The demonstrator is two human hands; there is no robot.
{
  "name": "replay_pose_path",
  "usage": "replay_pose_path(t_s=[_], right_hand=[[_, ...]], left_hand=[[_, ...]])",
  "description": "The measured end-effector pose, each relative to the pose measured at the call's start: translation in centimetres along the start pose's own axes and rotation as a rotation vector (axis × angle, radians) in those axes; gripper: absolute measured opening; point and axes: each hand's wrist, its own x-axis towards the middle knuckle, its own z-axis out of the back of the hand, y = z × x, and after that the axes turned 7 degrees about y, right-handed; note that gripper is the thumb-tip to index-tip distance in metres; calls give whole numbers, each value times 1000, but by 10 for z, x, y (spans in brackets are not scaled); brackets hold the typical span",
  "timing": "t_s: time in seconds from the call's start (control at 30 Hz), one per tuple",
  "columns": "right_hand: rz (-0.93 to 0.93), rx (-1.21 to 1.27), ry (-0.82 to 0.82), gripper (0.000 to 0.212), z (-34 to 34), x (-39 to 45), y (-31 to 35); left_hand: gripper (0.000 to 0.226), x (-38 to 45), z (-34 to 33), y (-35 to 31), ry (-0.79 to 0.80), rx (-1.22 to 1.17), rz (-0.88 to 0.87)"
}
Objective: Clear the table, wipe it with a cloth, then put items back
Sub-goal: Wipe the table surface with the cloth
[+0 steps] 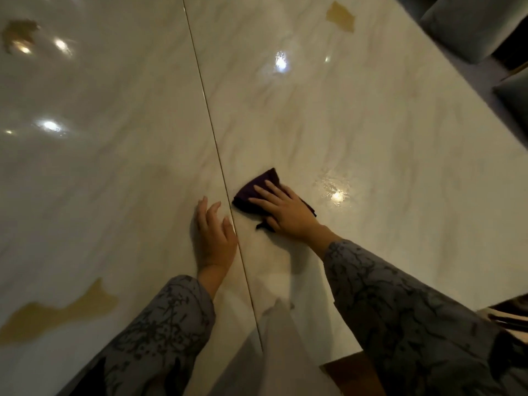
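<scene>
So the right hand (pixel 285 210) is flat on a dark purple cloth (pixel 257 190), fingers (pixel 264 192) spread out straight and pressing it down onto the glossy marble-look table (pixel 371 132), not really gripping it. The cloth sits near the middle of the view, just right of the thin gold seam (pixel 211 130) that runs diagonally across the table. The left hand (pixel 214 235) rests palm-down on the table just on the other side of that seam, fingers relaxed and straight, holding nothing. Both arms are in grey patterned sleeves (pixel 400 295). There are gold patches (pixel 57 312) in the tabletop at lower left and near the top. Grey upholstered chairs (pixel 463 24) sit off the top right corner.
</scene>
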Motion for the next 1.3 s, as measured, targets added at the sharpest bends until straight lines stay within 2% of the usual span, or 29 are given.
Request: replay_pose_path(t_s=[0.1,0.23,0.33,0.47,0.67,0.83,0.9,1.07,1.17,1.3], right_hand=[[-214,88,-85,70,0,-39,-30],[-563,148,-186,74,-7,-105,-64],[-714,172,-242,68,-19,-145,-62],[-822,203,-268,61,-41,-178,-24],[-866,225,-297,59,-67,-206,50],[-910,217,-278,62,-74,-201,65],[-962,241,-272,64,-70,-183,69],[-979,268,-222,63,-50,-112,79],[-919,276,-204,65,-36,-61,91],[-734,236,-121,65,-20,8,110]], left_hand=[[35,-12,1,7,81,72,-131],[45,-43,8,16,186,101,-288],[49,-57,14,19,220,194,-320],[51,-77,17,19,226,255,-268],[56,-109,23,24,244,260,-233],[58,-102,44,44,289,226,-381],[57,-101,49,51,294,181,-406],[47,-101,43,54,186,149,-450],[46,-100,44,56,185,179,-409],[49,-98,45,56,216,234,-368]])
